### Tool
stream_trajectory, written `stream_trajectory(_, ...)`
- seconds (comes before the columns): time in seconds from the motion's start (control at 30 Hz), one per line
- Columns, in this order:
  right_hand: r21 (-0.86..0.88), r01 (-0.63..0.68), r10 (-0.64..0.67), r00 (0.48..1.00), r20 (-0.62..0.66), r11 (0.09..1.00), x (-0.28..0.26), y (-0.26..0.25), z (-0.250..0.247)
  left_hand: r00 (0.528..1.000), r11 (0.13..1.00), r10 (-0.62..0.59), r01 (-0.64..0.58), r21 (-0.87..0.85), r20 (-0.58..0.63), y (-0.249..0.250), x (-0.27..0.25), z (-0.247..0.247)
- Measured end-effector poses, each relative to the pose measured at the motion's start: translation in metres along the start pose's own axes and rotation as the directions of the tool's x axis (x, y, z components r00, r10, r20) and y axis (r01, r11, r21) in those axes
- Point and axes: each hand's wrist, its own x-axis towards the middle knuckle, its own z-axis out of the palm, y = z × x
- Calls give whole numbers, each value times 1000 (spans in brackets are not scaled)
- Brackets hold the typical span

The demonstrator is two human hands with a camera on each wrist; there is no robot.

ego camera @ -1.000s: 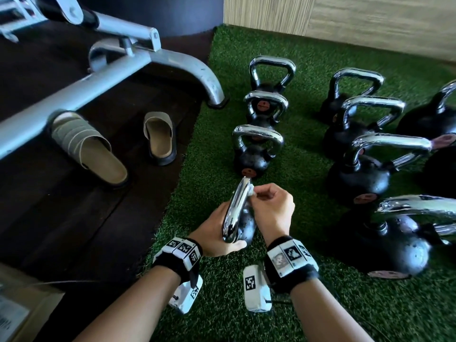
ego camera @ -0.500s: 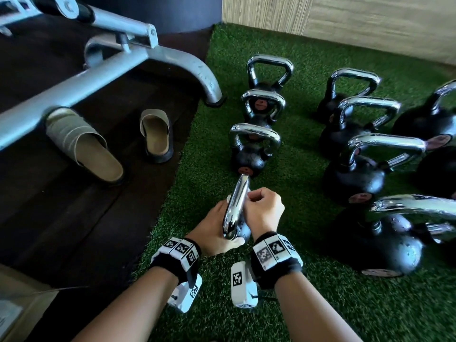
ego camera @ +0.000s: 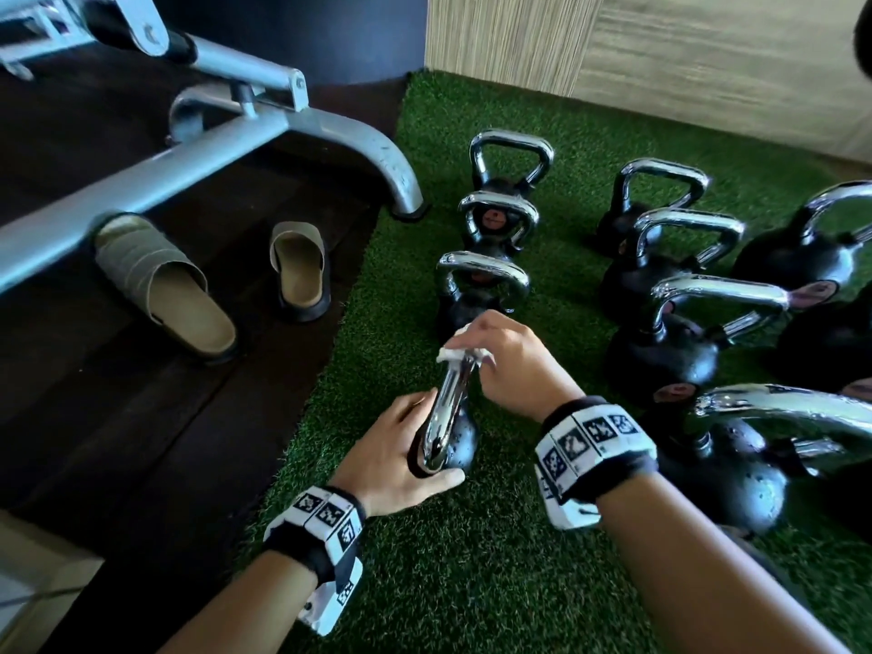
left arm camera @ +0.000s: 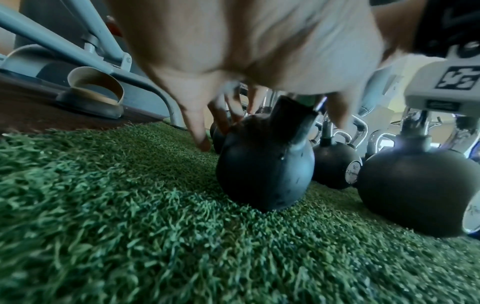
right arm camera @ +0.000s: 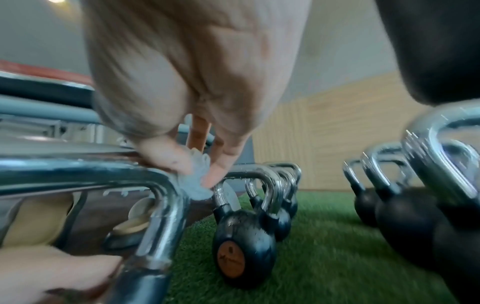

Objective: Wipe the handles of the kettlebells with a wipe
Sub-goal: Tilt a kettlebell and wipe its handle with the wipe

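Observation:
A small black kettlebell (ego camera: 455, 443) (left arm camera: 262, 172) with a chrome handle (ego camera: 448, 403) (right arm camera: 103, 172) stands on green turf (ego camera: 472, 559) nearest me. My left hand (ego camera: 401, 457) (left arm camera: 207, 131) cups the ball from the left, thumb below and fingers behind it. My right hand (ego camera: 500, 356) (right arm camera: 197, 170) pinches a white wipe (ego camera: 455, 354) (right arm camera: 194, 185) over the far corner of that handle. More black kettlebells stand beyond in a line (ego camera: 476, 295) and to the right (ego camera: 660, 361).
A grey metal bench frame (ego camera: 198, 148) and two slippers (ego camera: 188, 304) (ego camera: 299, 271) lie on dark flooring to the left. A wooden wall (ego camera: 660, 44) borders the turf at the back. Large kettlebells (ego camera: 726, 464) crowd my right forearm.
My right hand has slid the wipe along the handle from near its middle to the far end. My left hand stays on the ball. The camera has shifted slightly.

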Motion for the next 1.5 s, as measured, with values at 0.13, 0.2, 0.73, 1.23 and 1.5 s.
stream_trajectory(0.13,-206,7,61,943,326,979,14,3,-15,983,993,16,5,116,-184,5,-10,-3)
stream_trajectory(0.2,-292,63,54,925,377,954,16,4,-21,980,992,20,4,122,-198,11,-9,-3)
stream_trajectory(0.73,-359,-318,380,918,116,878,-42,-16,-20,977,976,-212,213,-36,12,-6,41,-54)
stream_trajectory(1.23,-36,-535,530,820,216,844,19,49,-98,966,940,-219,247,-234,138,-90,154,-73)
stream_trajectory(1.5,65,-590,569,798,197,805,47,38,-129,957,921,-215,264,-286,193,-70,228,-53)
